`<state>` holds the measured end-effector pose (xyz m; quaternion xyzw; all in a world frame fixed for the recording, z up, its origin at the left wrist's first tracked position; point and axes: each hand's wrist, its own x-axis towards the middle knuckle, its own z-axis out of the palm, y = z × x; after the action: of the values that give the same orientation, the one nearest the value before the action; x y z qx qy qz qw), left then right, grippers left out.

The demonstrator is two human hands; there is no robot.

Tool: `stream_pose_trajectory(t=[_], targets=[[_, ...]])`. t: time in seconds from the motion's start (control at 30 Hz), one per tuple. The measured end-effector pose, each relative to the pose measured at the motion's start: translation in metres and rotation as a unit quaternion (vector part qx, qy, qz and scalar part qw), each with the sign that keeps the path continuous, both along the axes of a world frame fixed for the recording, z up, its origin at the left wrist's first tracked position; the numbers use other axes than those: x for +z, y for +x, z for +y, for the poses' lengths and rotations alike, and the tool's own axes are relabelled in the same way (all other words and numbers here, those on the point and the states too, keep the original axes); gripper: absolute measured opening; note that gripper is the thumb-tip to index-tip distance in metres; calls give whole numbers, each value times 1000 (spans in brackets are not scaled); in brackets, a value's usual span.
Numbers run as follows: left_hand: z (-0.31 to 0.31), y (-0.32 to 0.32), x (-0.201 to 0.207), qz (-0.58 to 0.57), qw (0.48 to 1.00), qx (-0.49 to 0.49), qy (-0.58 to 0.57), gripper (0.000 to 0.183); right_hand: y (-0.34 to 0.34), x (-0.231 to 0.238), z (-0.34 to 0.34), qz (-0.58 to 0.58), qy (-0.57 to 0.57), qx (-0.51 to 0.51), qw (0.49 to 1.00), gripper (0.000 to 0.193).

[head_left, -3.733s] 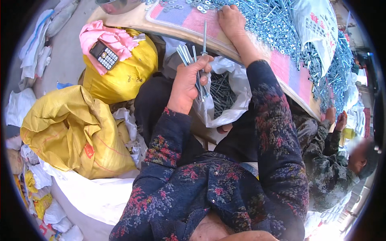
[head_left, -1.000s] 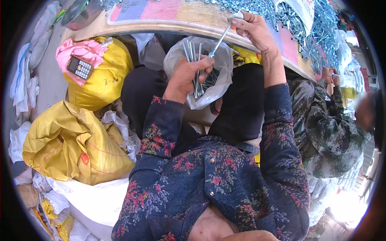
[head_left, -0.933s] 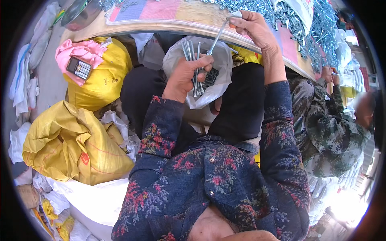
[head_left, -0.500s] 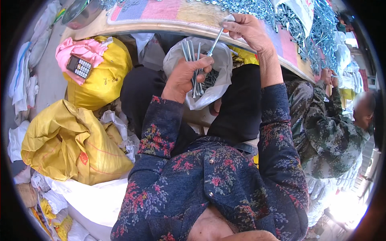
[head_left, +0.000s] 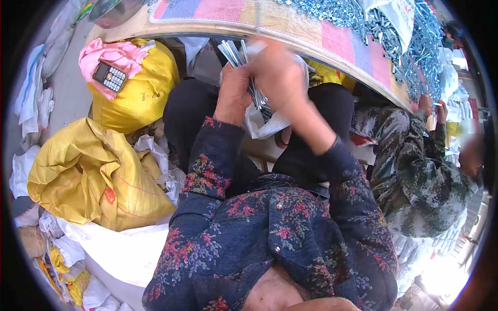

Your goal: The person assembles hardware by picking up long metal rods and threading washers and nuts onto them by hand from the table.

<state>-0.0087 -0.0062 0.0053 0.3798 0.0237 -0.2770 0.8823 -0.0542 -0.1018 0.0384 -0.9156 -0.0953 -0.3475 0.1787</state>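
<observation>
My left hand (head_left: 232, 96) is closed round a bundle of long, thin metal bolts (head_left: 231, 53), their upper ends fanning out above the fist. Close against it on the right is my right hand (head_left: 280, 75), smeared by motion, so its fingers cannot be made out. A faint thin streak rises above that hand over the table edge; whether it is a held bolt I cannot tell. Beneath both hands, between my knees, hangs an open whitish plastic bag (head_left: 259, 128) with metal pieces in it, partly hidden by the hands.
Ahead is a table edge (head_left: 202, 28) with striped cloth (head_left: 337, 39) and heaped metal fasteners (head_left: 399, 57). A metal bowl (head_left: 114, 13) stands far left. Yellow sacks (head_left: 98, 181) and a keypad phone (head_left: 110, 76) on pink cloth lie left. A co-worker in camouflage (head_left: 420, 176) sits right.
My right hand has come left and down from the table edge to my left hand, now blurred. The bolt it held up no longer shows clearly. My left hand still grips its bundle.
</observation>
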Motion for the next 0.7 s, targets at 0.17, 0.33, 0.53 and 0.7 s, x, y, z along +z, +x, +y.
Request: stream_pose_trajectory(t=[0.17,0.33,0.53,0.7], targets=[[11,1,2,63,997,5,32,8,-22,41,54,-22,-17,7,1000,26],[3,-3,8,114,991,58,-41,7,-4,-7,20,21,-1,-18,1000,31],[21,3,-4,28,999,0,-38,20,0,49,7,184,159,-32,969,37],[23,-4,-24,-70,996,54,31,17,-24,5,44,27,-85,-20,996,13]])
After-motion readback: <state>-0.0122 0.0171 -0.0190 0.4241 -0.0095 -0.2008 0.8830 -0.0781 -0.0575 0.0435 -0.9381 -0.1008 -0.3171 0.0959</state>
